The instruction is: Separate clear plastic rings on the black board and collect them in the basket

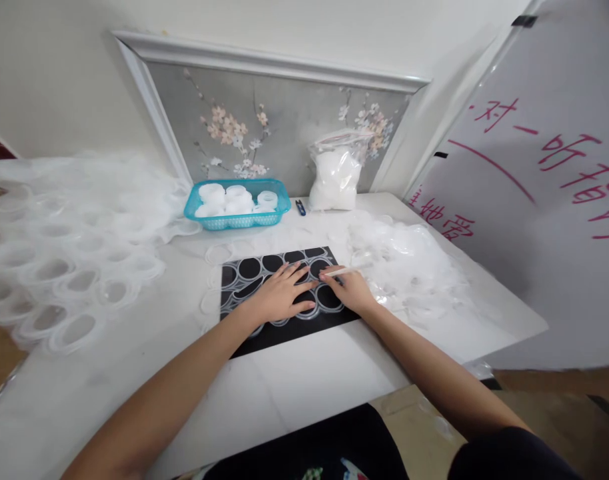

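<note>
My left hand [280, 293] lies flat with fingers spread on a translucent white sheet of joined rings [329, 298]. Under that sheet is a black mat [284, 338], dark through the round openings. At the sheet's right side, my right hand [353, 288] is closed around a slim white pen-like tool [345, 271]. The tool points left, its tip near my right fingertips; what kind of tool it is, I cannot tell. Part of the sheet is hidden beneath both hands.
A blue basket [234, 223] holds several stacks of white rings. Beside it lie small dark-blue snips [300, 207] and a clear bag of white material [335, 175]. Perforated translucent sheets [59, 267] pile up at left; a clear film heap [409, 267] sits at right, near a whiteboard [544, 267].
</note>
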### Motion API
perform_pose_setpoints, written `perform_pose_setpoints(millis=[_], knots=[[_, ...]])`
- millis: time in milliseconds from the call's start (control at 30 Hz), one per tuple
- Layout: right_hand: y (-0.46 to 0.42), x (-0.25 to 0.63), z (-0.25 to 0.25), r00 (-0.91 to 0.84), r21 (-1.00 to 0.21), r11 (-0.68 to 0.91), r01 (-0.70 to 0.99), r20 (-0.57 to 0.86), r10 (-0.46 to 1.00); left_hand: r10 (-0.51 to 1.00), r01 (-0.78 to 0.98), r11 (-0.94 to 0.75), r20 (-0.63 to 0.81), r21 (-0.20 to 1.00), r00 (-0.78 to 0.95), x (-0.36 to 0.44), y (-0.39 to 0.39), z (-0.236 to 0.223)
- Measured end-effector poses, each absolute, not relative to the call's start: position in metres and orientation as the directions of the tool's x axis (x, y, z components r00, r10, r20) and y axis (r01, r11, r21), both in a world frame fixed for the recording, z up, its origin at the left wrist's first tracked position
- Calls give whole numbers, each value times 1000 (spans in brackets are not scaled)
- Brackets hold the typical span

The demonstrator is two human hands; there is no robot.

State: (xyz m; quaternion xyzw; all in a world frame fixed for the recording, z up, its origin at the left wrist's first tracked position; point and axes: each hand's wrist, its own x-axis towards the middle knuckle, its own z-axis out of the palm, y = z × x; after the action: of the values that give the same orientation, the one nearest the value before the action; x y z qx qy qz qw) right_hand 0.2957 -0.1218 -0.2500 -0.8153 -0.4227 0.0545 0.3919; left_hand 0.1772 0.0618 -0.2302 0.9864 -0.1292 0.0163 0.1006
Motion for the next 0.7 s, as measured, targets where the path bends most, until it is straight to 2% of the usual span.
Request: perform_pose_setpoints(millis=[100, 167, 200, 233, 300, 367, 400, 467, 533, 600, 700], knots=[[-123, 292, -248, 526, -580, -312, 752, 245, 814, -224, -228, -946, 40, 229, 974, 177, 61, -228], [-121, 307, -235, 592, -595, -348, 725, 278, 757, -214, -215, -946, 28, 244, 976, 176, 60, -226], [-120, 321, -225, 670, -622, -387, 680, 313, 673, -215, -215, -944, 26, 249, 976, 176, 60, -225], [-119, 338, -213, 802, -679, -453, 578, 368, 471, -217, -217, -943, 28, 252, 976, 175, 60, -225], [-118, 374, -190, 872, -710, -512, 483, 441, 211, -218, -220, -941, 36, 256, 975, 173, 60, -225], [-118, 397, -172, 885, -768, -475, 430, 462, 54, -228, -233, -933, 50, 275, 972, 173, 60, -226], [-119, 400, -167, 894, -808, -414, 418, 447, 30, -231, -240, -923, 65, 300, 971, 173, 61, -226], [-119, 385, -160, 937, -908, -232, 348, 338, 83, -200, -231, -887, 118, 400, 973, 175, 61, -222], [-119, 352, -154, 952, -989, -47, 137, 119, 282, -95, -191, -805, 195, 561, 976, 177, 61, -209], [-117, 315, -143, 810, -979, 70, -193, -118, 574, 46, -161, -644, 248, 748, 968, 175, 60, -187], [-113, 273, -119, 603, -920, 88, -382, -176, 778, 126, -156, -311, 204, 937, 971, 159, 57, -141]])
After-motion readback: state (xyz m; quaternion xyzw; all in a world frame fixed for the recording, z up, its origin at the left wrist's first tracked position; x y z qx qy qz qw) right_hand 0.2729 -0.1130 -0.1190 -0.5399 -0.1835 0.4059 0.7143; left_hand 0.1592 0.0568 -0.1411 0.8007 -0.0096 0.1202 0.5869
